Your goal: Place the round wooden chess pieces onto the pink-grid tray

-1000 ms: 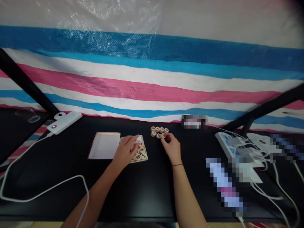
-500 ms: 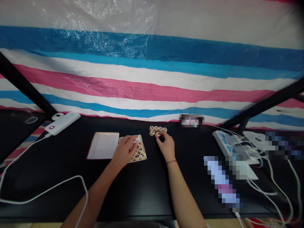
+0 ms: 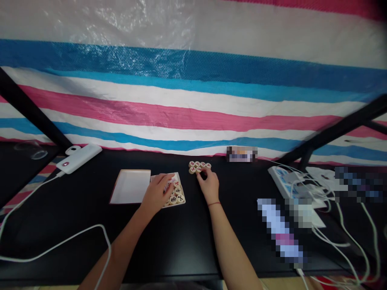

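My right hand point(image 3: 209, 185) is closed, thumb and fingertips on a round red-marked Chinese chess piece point(image 3: 198, 169) that stands in the second row of a small group. Several more red-marked pieces point(image 3: 197, 164) sit side by side just behind it. Over the left part of a shallow white box point(image 3: 182, 202) lies my left hand point(image 3: 155, 194), its fingers stretched out and thumb apart. Black- and red-marked chess pieces point(image 3: 177, 190) fill the box's visible part; what is under my left fingers is partly hidden. The box's open lid point(image 3: 131, 186) lies flat to the left.
A white power bank point(image 3: 79, 158) with a cable stands at the back left of the black table point(image 3: 184, 241). To the right lie a power strip point(image 3: 281, 181), tangled white cables and a blurred-out phone-like object point(image 3: 279, 229). Striped sheeting point(image 3: 181, 117) hangs behind.
The view has shifted slightly, moving everything a little left in the picture. Both hands keep almost the same place, the right one still at the same chess piece.
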Available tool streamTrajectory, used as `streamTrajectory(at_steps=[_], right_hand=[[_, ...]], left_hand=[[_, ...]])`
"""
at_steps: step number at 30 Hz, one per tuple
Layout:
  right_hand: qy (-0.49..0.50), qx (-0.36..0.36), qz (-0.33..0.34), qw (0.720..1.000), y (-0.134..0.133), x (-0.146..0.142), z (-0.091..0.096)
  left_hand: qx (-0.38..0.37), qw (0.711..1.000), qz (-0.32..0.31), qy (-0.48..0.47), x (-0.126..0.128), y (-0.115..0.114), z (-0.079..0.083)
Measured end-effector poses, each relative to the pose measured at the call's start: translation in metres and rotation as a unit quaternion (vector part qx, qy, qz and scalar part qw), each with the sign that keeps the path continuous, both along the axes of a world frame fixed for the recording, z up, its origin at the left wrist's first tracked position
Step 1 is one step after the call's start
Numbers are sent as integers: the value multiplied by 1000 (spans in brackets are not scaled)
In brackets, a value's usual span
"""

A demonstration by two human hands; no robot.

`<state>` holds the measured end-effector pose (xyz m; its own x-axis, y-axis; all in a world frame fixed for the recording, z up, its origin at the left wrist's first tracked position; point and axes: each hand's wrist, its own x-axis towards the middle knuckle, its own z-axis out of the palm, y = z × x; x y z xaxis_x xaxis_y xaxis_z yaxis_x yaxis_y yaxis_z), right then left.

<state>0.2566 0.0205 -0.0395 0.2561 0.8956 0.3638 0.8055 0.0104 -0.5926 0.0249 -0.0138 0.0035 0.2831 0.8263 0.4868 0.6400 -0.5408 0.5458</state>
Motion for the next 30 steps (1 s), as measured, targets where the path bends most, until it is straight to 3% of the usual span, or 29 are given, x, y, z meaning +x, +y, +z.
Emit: streamTrajectory(at_steps=[7,11,15,21,27,30], right_hand=[[37,73,8,997,-13,-15,24],[107,13,147,983,-27,-44,36],[82,-64,235,966,-33,-63,39],[62,-85,214,971,-32,-64,37],[49,-90,194,976,-31,-66,34],[71,-70,217,971,-31,-63,35]], left_hand=[[-29,995,77,55,-6,3,-3],[-38,984,110,138,-7,5,-7],[-35,978,102,180,-2,7,-10],[-69,970,79,221,5,5,-4],[-112,978,53,166,3,3,0],[-114,985,37,121,0,6,-3]])
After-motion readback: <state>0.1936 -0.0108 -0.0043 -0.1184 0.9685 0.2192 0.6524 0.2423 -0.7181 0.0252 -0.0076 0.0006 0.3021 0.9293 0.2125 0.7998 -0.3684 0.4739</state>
